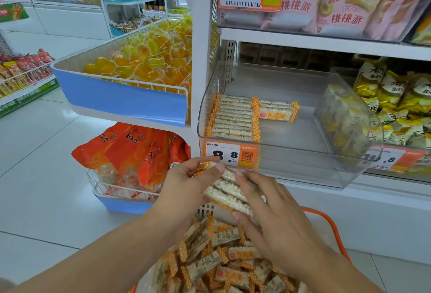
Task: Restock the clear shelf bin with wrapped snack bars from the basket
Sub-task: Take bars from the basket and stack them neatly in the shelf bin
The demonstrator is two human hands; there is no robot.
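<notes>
Between my two hands I hold a stack of wrapped snack bars (pixel 227 190), white puffed rice with orange checked ends, just above the basket (pixel 326 219). My left hand (pixel 186 185) grips the stack's left end and my right hand (pixel 263 204) its right side. Below them the orange-rimmed basket is full of several loose bars (pixel 217 262). The clear shelf bin (pixel 303 152) stands ahead on the shelf, with a neat row of bars (pixel 233 117) at its front left and one bar (pixel 276 110) lying flat beside the row.
An orange 8.8 price tag (pixel 229 155) hangs on the bin's front. A neighbouring clear bin (pixel 349 115) of yellow packets stands to the right. A wire rack of orange jelly cups (pixel 144 59) and orange bags (pixel 133 152) juts out on the left. White tiled floor lies left.
</notes>
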